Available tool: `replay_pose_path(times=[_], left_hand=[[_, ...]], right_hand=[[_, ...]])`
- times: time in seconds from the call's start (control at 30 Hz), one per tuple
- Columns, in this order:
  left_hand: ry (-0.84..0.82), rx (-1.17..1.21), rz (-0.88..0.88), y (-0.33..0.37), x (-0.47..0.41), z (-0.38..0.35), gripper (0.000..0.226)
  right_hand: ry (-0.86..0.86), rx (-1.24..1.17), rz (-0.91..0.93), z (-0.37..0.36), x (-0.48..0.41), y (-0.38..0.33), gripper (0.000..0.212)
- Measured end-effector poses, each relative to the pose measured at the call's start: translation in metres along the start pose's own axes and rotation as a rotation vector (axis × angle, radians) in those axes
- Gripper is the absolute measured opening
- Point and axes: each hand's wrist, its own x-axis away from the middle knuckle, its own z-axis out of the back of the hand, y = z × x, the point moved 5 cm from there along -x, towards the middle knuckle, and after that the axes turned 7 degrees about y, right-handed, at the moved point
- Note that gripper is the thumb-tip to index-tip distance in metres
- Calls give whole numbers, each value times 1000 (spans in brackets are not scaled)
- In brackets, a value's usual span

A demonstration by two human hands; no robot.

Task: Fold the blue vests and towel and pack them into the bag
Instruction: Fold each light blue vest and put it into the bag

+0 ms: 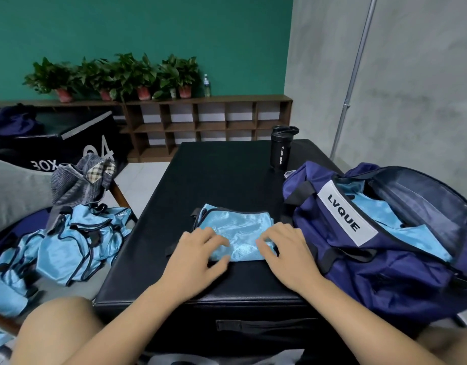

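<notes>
A folded light-blue vest (237,227) with dark trim lies on the black padded box (214,175) in front of me. My left hand (198,254) grips its near left edge, thumb under the fabric and fingers on top. My right hand (285,248) holds its near right corner with curled fingers. The navy bag (379,248) with a white LVQUE label stands open at the right, blue vests visible inside. A heap of unfolded blue vests (69,246) lies on the seat at the left. A grey striped towel (79,180) is bunched behind that heap.
A black sport bottle (281,148) stands at the box's far right, just behind the bag. A second black box (58,138) sits far left, a brown cubby shelf (206,122) with potted plants behind. My knees show at the bottom.
</notes>
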Motion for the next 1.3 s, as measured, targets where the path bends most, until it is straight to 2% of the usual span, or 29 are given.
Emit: replay_pose_path(times=[0.1,0.2,0.37,0.47,0.6,0.7,0.8,0.93,1.07,1.23,1.3], left_hand=[[-137,-34,-37,0,7,-7,41],[-142,-74,-35,-8,9,-2,33],[-161,-42,92,-22,21,11,31],[-139,-29,131,-20,25,13,22],[-51,4,182,-2,28,13,10],[13,84,125,29,29,16,14],[-84,177,-5,64,33,11,30],[-162,113,-75,74,39,-1,48],[-158,122,-111,67,45,7,42],[-244,71,-119,52,62,22,38],[-252,76,-93,48,68,30,33]], right_hand=[[-39,142,63,-1,4,-6,30],[-59,197,150,4,10,-22,32],[-178,98,324,6,28,-52,37],[-235,-14,383,4,41,-67,33],[-217,-99,308,12,44,-66,25],[-119,58,261,19,39,-49,20],[-137,170,199,18,40,-31,21],[-159,170,194,17,45,-28,19],[-179,96,215,21,50,-30,20],[-211,53,375,32,65,-46,44],[-207,43,424,35,70,-50,46]])
